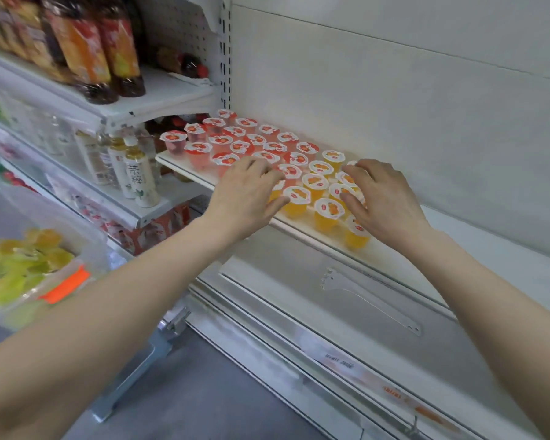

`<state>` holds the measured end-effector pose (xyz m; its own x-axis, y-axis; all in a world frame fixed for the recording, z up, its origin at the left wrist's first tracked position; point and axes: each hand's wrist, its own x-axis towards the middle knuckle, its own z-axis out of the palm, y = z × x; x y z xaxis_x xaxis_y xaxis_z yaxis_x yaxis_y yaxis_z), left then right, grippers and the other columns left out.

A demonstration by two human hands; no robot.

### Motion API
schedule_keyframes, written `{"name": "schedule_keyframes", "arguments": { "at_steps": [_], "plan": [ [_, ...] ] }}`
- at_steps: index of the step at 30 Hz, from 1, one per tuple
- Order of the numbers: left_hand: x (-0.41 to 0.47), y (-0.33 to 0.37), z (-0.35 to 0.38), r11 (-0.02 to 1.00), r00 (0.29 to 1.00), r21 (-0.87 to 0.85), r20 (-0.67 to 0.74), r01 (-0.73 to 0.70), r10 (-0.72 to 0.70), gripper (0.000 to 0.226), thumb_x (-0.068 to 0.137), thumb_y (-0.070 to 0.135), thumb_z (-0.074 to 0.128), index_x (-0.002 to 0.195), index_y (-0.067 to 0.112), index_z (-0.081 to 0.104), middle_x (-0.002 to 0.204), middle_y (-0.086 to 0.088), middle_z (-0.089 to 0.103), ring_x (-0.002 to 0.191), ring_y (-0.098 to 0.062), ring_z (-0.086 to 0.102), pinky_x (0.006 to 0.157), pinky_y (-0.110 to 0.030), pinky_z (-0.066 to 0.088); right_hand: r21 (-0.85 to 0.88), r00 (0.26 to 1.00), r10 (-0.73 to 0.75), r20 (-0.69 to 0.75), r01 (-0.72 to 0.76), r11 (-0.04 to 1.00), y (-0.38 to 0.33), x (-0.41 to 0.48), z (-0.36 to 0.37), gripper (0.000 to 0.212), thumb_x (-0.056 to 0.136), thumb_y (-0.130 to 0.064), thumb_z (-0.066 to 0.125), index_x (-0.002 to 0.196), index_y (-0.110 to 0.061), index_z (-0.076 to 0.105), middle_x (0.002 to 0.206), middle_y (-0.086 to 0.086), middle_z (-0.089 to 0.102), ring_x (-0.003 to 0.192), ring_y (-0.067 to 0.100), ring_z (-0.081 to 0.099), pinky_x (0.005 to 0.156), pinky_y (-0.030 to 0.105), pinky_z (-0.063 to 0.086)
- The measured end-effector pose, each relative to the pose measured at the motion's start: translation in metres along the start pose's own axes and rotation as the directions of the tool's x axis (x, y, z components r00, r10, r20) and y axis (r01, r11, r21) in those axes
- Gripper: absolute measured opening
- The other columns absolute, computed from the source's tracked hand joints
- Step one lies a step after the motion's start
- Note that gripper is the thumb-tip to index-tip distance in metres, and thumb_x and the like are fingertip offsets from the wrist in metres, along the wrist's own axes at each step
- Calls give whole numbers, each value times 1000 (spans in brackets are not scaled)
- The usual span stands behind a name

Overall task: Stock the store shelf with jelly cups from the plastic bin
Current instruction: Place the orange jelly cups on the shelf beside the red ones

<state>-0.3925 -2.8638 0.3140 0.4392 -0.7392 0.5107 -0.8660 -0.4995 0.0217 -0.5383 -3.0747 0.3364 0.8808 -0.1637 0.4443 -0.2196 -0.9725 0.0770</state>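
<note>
While our left hand point(245, 193) and right hand point(386, 201) rest loosely spread on the jelly cups point(315, 181) crowding the shelf point(392, 260), seemingly gripping none, a careless nudge could tip front cups off.

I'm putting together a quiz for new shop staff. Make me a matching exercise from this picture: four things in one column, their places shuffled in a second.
Things
1. red jelly cups
2. orange jelly cups
3. plastic bin
4. pale tea bottles

Places
A. lower left of the view, off the shelves
B. right end of the cup block
C. one level down, further left
D. left end of the white shelf

Pairs: 1-D, 2-B, 3-A, 4-C
</note>
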Motion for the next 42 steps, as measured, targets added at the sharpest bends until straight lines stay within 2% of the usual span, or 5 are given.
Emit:
{"name": "schedule_keyframes", "arguments": {
  "at_steps": [11, 21, 32, 38, 42],
  "plan": [
    [-100, -164, -37, 988, 990, 64, 24, 141, -142, 46, 92, 42, 54, 122, 8, 61, 113, -13, 62, 109, -32, 53, 99, -43, 41, 57, 973, -230, 5, 229, 972, -168, 65, 46, 45, 97, -31, 54, 136, -7, 53, 129, 16, 57, 120, 37, 51, 100, 47, 40],
    [-221, -322, -42, 943, 933, 84, 141, 321, -330, 40, 91, 36, 60, 123, 13, 62, 114, -11, 62, 110, -33, 52, 96, -42, 42, 221, 941, -337, 31, 323, 920, -362, 108, 124, 43, 94, -29, 60, 130, -6, 58, 121, 15, 60, 115, 36, 54, 95, 46, 43],
    [-334, -434, -18, 766, 721, 84, 288, 637, -631, 38, 93, 35, 60, 127, 19, 61, 120, -6, 59, 117, -30, 49, 94, -40, 43, 388, 835, -525, 165, 435, 813, -502, 152, 216, 43, 88, -22, 67, 126, -2, 62, 118, 17, 62, 107, 38, 60, 92, 47, 47],
    [-357, -478, -4, 640, 578, 122, 326, 759, -748, 35, 94, 34, 58, 128, 23, 60, 123, -2, 57, 121, -27, 46, 97, -37, 42, 466, 713, -631, 305, 466, 752, -551, 200, 278, 47, 96, -30, 54, 140, -13, 49, 130, 8, 55, 116, 30, 54, 100, 41, 43],
    [-355, -510, 7, 589, 527, 140, 319, 796, -788, 35, 95, 33, 57, 128, 21, 60, 123, -3, 58, 120, -27, 47, 98, -36, 40, 511, 624, -683, 380, 475, 717, -589, 240, 319, 51, 100, -35, 48, 147, -17, 38, 142, 4, 47, 123, 25, 49, 97, 36, 41]
  ]
}}
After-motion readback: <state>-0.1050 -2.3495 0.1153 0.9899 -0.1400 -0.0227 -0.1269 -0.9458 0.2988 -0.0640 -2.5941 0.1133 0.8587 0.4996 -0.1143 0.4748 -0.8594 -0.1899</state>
